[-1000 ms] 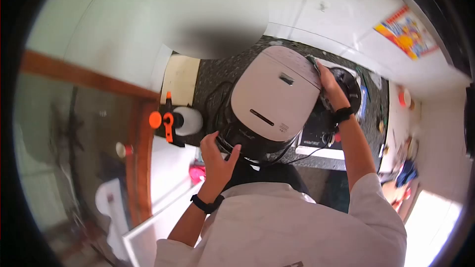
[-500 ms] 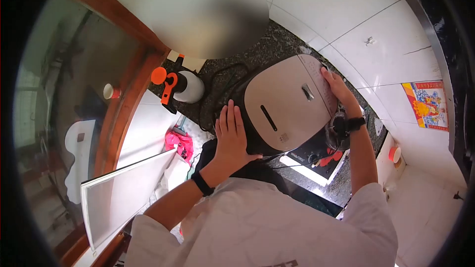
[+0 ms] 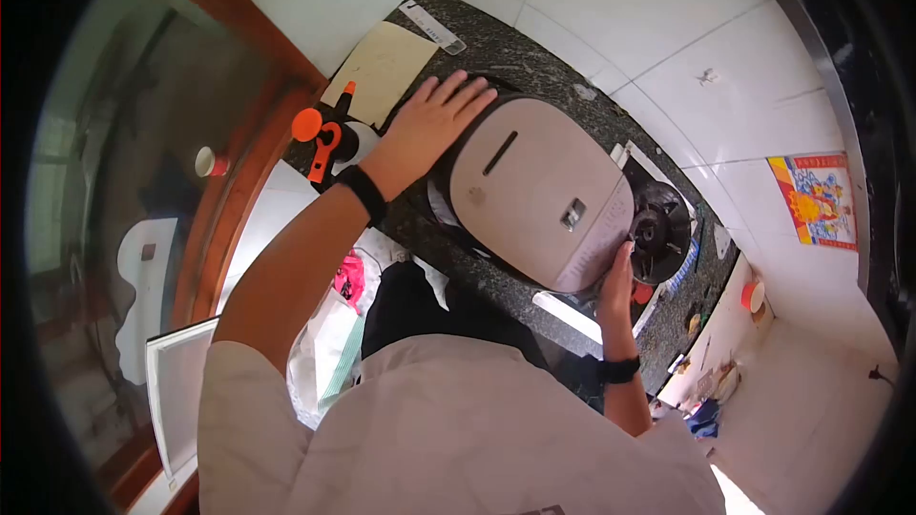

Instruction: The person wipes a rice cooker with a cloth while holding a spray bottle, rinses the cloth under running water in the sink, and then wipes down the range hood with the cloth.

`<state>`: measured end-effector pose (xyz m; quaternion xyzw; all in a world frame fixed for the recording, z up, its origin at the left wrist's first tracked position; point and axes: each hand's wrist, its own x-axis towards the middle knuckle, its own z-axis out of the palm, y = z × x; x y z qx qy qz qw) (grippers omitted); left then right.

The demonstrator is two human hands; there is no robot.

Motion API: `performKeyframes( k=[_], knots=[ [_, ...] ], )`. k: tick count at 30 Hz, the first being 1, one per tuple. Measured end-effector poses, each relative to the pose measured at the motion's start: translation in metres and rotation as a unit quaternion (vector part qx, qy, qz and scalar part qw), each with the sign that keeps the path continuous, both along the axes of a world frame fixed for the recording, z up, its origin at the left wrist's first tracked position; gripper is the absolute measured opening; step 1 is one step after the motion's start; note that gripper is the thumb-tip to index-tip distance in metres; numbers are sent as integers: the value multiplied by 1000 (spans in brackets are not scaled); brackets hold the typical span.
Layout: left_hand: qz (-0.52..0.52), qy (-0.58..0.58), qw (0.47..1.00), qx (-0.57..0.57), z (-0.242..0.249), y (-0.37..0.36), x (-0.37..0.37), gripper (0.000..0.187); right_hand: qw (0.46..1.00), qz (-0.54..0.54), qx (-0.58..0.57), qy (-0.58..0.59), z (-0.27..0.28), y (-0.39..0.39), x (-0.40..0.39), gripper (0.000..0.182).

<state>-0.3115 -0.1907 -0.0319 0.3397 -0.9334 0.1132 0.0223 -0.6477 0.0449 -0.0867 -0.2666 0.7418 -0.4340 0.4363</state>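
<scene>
A rice cooker (image 3: 534, 195) with a beige lid, a dark slot and a small latch stands on the dark speckled counter. At its far left edge my left hand (image 3: 434, 124) is pressed, fingers stretched along the rim. My right hand (image 3: 617, 288) grips the near right side, its fingers close together and partly hidden by the lid edge. Between them the two hands hold the cooker. A black gas burner (image 3: 658, 234) lies just beyond my right fingertips. Left of the cooker, a spray bottle (image 3: 329, 143) with an orange nozzle stands partly behind my left wrist.
A beige board (image 3: 386, 67) and a white power strip (image 3: 432, 27) lie at the back of the counter. White tiled wall (image 3: 658, 29) runs along the far side. An open white panel (image 3: 181, 401) stands at lower left, near a pink bag (image 3: 349, 278).
The rice cooker has turned clockwise and shifted slightly left, uncovering the burner. My left hand has moved to its far edge, my right hand down its near right side. A blurred shape has left the back.
</scene>
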Motion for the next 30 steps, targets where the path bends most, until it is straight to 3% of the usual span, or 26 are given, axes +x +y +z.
performKeyframes(
  k=[1, 2, 4, 5, 7, 8, 9, 11, 12, 14, 17, 25, 27, 29, 30],
  knots=[
    [6, 55, 997, -52, -10, -7, -4, 90, 993, -53, -46, -97, -1, 3, 13, 77],
    [-3, 56, 997, -56, -2, -4, -10, 90, 989, -66, -87, -101, -4, 0, 15, 78],
    [133, 44, 983, 115, 18, 11, -19, 65, 991, -23, -109, -76, -2, -27, 1, 76],
    [121, 41, 985, 117, 18, 11, -20, 65, 991, 25, -124, -48, 0, -44, -12, 74],
    [174, 179, 926, 285, 14, 11, -14, 61, 981, 124, -147, 5, 5, -76, -33, 71],
    [233, 272, 859, 366, 17, 17, -19, 58, 979, 169, -114, -21, 19, -98, -34, 69],
    [225, 266, 862, 368, 10, 28, -25, 58, 972, 214, -81, -47, 39, -120, -32, 67],
    [250, 315, 905, 137, -15, 60, -45, 57, 944, 322, 16, 74, 64, -152, -27, 69],
    [287, 330, 889, 137, -12, 77, -60, 54, 936, 329, 12, 125, 47, -170, -28, 71],
    [264, 359, 887, 120, -17, 81, -62, 53, 921, 331, 28, 206, 34, -182, -28, 74],
    [245, 408, 874, 97, -21, 81, -65, 48, 921, 325, 55, 208, 54, -169, -30, 76],
    [26, 411, 898, 153, -15, -11, -71, 39, 939, 231, 29, 255, 29, -57, -18, 53],
    [-64, 340, 910, 226, -7, -38, -81, 41, 986, 155, 35, 54, 43, -17, 15, 53],
    [-81, 307, 919, 233, 3, -54, -93, 43, 961, 68, -264, 39, -7, 17, 61, 64],
    [-90, 280, 926, 236, 6, -59, -99, 45, 962, 66, -266, 1, 4, 24, 76, 65]
  ],
)
